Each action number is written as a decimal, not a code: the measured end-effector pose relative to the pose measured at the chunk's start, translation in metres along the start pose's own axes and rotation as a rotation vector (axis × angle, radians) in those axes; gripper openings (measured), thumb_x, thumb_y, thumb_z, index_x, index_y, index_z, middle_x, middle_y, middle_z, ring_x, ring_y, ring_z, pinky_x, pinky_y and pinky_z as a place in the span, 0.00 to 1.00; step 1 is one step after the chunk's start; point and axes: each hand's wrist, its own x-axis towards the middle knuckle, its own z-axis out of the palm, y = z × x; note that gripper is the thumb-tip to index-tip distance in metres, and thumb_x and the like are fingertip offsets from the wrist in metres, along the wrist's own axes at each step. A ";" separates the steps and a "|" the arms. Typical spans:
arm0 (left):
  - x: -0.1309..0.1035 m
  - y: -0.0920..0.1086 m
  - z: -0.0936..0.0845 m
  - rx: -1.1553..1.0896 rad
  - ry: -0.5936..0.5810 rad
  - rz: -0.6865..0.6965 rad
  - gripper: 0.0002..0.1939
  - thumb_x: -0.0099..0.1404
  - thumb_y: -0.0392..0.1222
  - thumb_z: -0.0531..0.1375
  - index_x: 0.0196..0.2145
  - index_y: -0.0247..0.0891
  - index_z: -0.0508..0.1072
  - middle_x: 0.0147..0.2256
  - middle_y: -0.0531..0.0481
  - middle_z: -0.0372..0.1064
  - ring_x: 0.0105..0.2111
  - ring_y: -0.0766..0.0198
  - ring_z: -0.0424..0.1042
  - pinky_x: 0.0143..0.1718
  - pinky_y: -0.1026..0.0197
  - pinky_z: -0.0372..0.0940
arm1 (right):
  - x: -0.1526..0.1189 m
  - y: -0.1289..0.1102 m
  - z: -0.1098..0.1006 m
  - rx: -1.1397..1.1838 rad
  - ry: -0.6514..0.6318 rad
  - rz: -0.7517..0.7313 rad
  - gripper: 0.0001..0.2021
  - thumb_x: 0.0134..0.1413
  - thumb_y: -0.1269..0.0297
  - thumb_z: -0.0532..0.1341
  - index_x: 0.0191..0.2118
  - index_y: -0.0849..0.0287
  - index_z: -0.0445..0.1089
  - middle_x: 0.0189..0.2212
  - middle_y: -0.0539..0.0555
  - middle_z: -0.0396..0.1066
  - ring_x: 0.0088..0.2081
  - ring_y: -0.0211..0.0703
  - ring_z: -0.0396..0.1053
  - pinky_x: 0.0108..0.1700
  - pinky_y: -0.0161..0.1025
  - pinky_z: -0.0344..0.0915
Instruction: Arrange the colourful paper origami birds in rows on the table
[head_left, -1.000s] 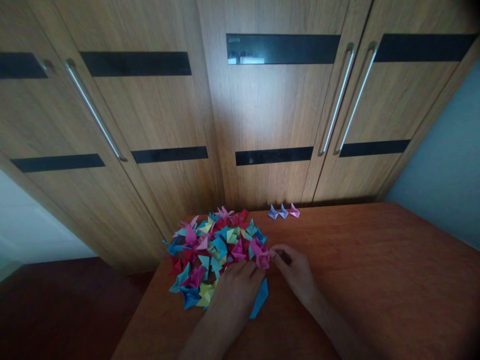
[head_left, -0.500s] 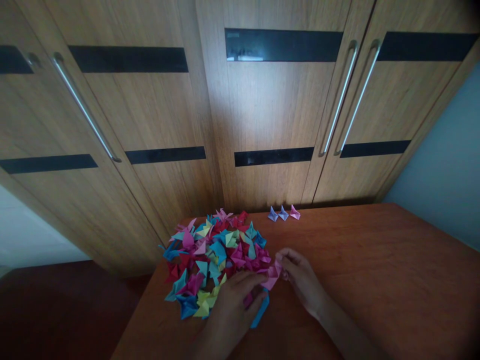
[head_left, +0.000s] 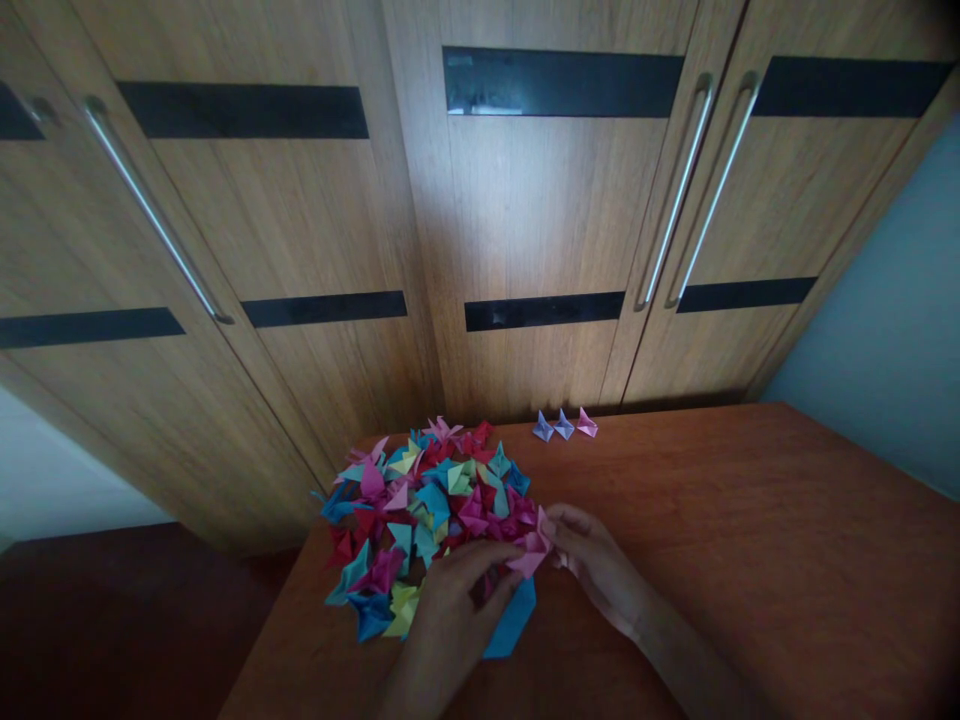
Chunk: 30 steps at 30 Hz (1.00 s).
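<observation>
A tall, wood-grained brown wardrobe with black inset strips and long silver handles rises at twelve o'clock, behind a reddish-brown wooden bench. Heaped on the bench, at nine to ten o'clock from the work, is a pile of folded-paper figures in blue, turquoise, yellow, red, magenta and pink. The left hand, at eight o'clock, grips one side of a pink, pointed folded-paper figure between thumb and fingers; the right hand, at three o'clock, pinches the opposite edge. Between six and seven o'clock lies a flat, angular piece of blue paper, partly hidden by the left hand. The pink figure is held between both hands, just beside the pile. At one o'clock, near the bench's far edge, three small folded-paper figures, two lavender and one pink, stand in a row.
</observation>
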 end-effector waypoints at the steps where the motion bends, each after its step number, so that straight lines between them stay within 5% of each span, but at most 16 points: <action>1: 0.000 0.001 -0.001 -0.008 0.004 -0.005 0.11 0.56 0.32 0.61 0.37 0.43 0.77 0.32 0.53 0.77 0.30 0.65 0.74 0.36 0.65 0.69 | 0.000 0.000 0.000 0.011 0.009 0.006 0.10 0.48 0.57 0.66 0.29 0.59 0.71 0.26 0.49 0.67 0.27 0.33 0.60 0.31 0.33 0.55; 6: 0.000 0.006 -0.002 -0.049 -0.021 -0.016 0.08 0.58 0.33 0.60 0.33 0.42 0.77 0.28 0.54 0.76 0.24 0.67 0.72 0.27 0.68 0.67 | 0.000 -0.002 -0.001 0.048 0.001 0.036 0.13 0.46 0.53 0.66 0.27 0.59 0.70 0.25 0.50 0.68 0.28 0.36 0.64 0.32 0.34 0.59; 14: -0.003 -0.001 0.006 -0.026 0.015 0.183 0.08 0.60 0.32 0.59 0.36 0.42 0.76 0.32 0.51 0.76 0.32 0.65 0.74 0.35 0.66 0.68 | 0.000 -0.003 -0.001 0.003 0.020 0.056 0.16 0.45 0.50 0.64 0.25 0.59 0.66 0.24 0.50 0.67 0.27 0.36 0.63 0.33 0.34 0.60; 20: 0.005 0.005 0.004 0.002 0.044 0.200 0.08 0.61 0.33 0.58 0.35 0.42 0.75 0.32 0.51 0.75 0.32 0.65 0.74 0.35 0.66 0.67 | 0.004 0.003 -0.008 0.041 0.074 0.023 0.13 0.49 0.54 0.61 0.27 0.59 0.66 0.22 0.48 0.64 0.26 0.35 0.61 0.31 0.33 0.59; 25: 0.034 0.014 0.002 0.102 0.021 0.208 0.09 0.61 0.32 0.58 0.37 0.41 0.75 0.33 0.52 0.76 0.32 0.66 0.74 0.35 0.66 0.66 | 0.014 0.009 -0.019 -0.306 0.264 -0.105 0.15 0.50 0.52 0.58 0.25 0.59 0.69 0.22 0.49 0.65 0.23 0.36 0.60 0.25 0.33 0.55; 30: 0.088 0.024 0.023 0.199 -0.069 0.226 0.09 0.62 0.33 0.58 0.37 0.40 0.76 0.33 0.51 0.76 0.33 0.64 0.74 0.36 0.64 0.64 | 0.015 0.011 -0.017 -0.723 0.201 -0.345 0.13 0.56 0.58 0.54 0.26 0.58 0.70 0.26 0.52 0.68 0.29 0.40 0.64 0.33 0.36 0.59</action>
